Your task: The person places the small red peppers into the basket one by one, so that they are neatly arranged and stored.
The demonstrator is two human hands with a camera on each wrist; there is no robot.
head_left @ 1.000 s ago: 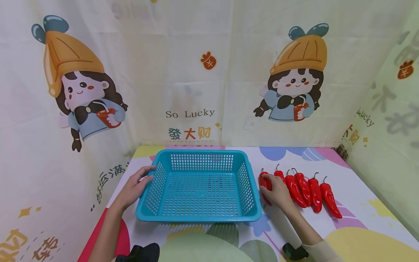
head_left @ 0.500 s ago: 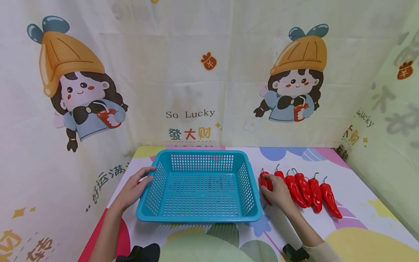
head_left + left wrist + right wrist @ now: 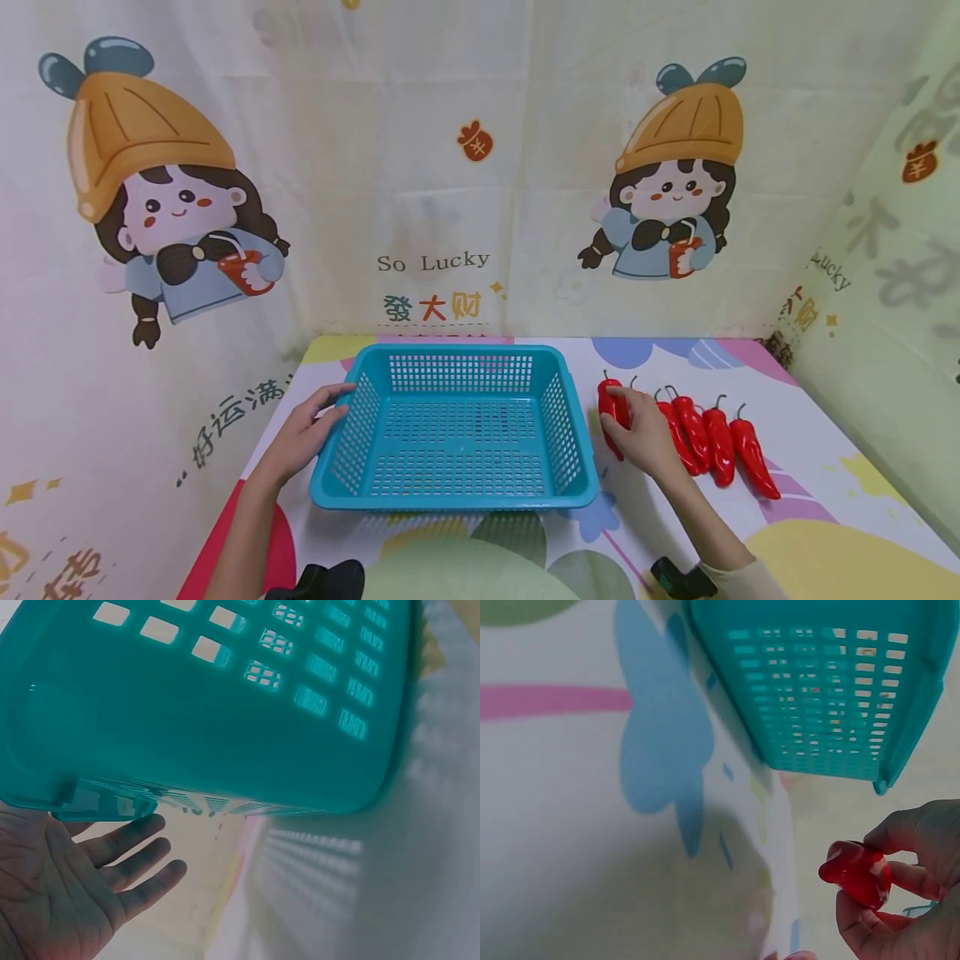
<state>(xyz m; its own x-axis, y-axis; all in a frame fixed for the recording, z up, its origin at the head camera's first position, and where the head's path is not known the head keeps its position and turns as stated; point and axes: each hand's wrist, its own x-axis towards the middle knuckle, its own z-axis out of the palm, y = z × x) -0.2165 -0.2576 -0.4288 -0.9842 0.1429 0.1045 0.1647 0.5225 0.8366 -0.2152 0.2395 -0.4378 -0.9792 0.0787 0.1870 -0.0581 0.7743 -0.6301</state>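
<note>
A teal plastic basket (image 3: 461, 492) with a perforated floor and walls stands on the table in the head view. At its left rim my left hand (image 3: 303, 433) rests with thumb and forefinger touching the edge. The other fingers (image 3: 139, 864) stretch out straight below the rim in the left wrist view. Beside the basket's right wall, my right hand (image 3: 641, 429) pinches a red chili pepper (image 3: 611, 404) between thumb and fingers. That pepper (image 3: 859, 874) is held off the table in the right wrist view, its tip toward the camera.
Several more red chili peppers (image 3: 722, 446) lie in a row to the right of my right hand, one mostly hidden behind it. A patterned cloth (image 3: 525, 550) covers the table. Printed curtains (image 3: 547, 208) hang close at the back and sides.
My right hand has lifted the chili pepper it pinches slightly up off the table, away from me. The left hand and basket stay in place. The head view has shifted a little.
</note>
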